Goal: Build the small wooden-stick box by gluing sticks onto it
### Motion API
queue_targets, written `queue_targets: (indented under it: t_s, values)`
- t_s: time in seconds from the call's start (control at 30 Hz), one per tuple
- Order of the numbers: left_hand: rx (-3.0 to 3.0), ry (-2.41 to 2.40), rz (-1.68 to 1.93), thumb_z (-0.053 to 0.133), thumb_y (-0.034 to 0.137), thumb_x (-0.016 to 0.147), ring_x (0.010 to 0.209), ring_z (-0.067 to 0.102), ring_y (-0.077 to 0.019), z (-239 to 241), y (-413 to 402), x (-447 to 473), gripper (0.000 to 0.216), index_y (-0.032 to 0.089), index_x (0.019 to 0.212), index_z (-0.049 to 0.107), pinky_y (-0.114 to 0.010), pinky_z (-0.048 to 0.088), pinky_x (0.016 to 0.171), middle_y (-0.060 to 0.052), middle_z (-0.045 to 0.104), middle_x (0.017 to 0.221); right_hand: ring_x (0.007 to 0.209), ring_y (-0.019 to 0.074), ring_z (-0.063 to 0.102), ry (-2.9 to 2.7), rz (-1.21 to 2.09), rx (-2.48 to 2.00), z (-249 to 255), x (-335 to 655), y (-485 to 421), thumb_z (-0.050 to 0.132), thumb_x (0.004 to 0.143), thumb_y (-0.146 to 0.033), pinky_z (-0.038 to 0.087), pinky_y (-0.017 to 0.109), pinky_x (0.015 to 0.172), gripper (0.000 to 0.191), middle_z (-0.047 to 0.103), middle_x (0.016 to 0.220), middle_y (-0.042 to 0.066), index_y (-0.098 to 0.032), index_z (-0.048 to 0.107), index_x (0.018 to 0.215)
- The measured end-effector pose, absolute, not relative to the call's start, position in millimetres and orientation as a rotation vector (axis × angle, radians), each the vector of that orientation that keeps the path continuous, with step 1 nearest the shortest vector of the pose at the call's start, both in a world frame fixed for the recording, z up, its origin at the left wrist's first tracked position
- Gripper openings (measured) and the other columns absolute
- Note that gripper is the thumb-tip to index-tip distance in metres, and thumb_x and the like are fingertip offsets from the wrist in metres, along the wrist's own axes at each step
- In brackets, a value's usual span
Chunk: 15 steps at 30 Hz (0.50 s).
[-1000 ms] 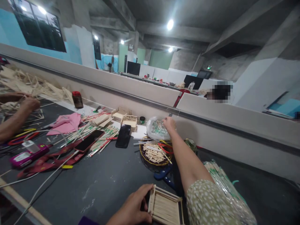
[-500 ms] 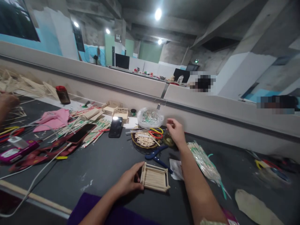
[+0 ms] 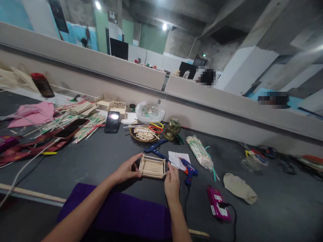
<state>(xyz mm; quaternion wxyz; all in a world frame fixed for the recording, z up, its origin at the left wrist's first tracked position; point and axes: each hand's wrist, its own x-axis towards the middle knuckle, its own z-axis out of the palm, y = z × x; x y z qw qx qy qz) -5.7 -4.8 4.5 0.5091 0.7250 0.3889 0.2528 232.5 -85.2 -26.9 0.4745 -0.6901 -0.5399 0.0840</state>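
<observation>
A small wooden-stick model [image 3: 152,168], shaped like a tray or bed with low posts and rails, is held just above or on the dark table. My left hand [image 3: 128,168] grips its left end between thumb and fingers. At its right end my right hand [image 3: 172,178] has its fingers pinched on the corner post. Right of that hand a blue glue gun [image 3: 189,170] lies on a sheet of white paper [image 3: 178,158]. Behind the model are blue-handled pliers or cutters [image 3: 156,148] and a round basket of short sticks [image 3: 143,133].
A glass jar [image 3: 172,129], a plastic bag [image 3: 150,112] and packed sticks [image 3: 200,153] stand or lie behind. To the left are phones [image 3: 112,122], stick bundles and a pink cloth [image 3: 32,114]. A magenta power strip [image 3: 218,203] with a cord lies right, near a beige cloth [image 3: 239,188].
My right hand has come back from the glass jar to the model's right end. My left hand still holds the model. The view has turned right, bringing the glue gun and power strip into sight.
</observation>
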Motion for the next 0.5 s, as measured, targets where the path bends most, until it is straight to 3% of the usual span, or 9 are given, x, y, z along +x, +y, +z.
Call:
queue_targets:
  t_s: [0.5]
  values:
    - [1.74,0.874,0.672,0.074,0.027,0.066,0.079,0.058,-0.0151,-8,-2,-6,0.085,0.025,0.141,0.034,-0.029,0.047,0.075,-0.005,0.06,0.114,0.097,0.0214,0.054,-1.542,0.142,-1.671,-38,229,-98,0.03,0.083,-0.005,0.045,0.036,0.085,0.058,0.055,0.106,0.011,-0.019,0.048,0.137]
